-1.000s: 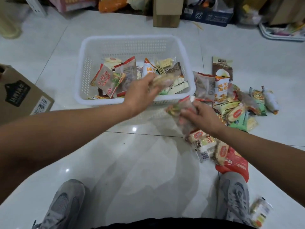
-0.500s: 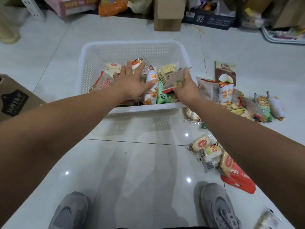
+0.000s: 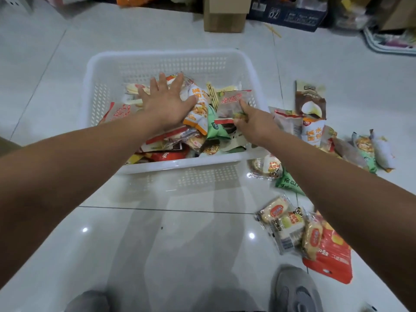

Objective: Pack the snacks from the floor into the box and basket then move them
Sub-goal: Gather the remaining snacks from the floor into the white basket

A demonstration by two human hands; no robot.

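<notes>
perforated white plastic basket, glossy tiled floor

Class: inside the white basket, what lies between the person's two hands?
Head view: an orange-and-white packet, a green packet and the clear packet the right hand pinches lie between it and the left hand.

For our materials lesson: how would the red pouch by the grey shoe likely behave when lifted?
The red pouch lies flat and thin, so probably light and floppy. Its glossy film may slip in a grip.

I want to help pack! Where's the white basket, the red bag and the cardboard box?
white basket (image 3: 180, 163), head view, near rim
red bag (image 3: 331, 262), head view, lower middle
cardboard box (image 3: 225, 21), head view, front face
</notes>
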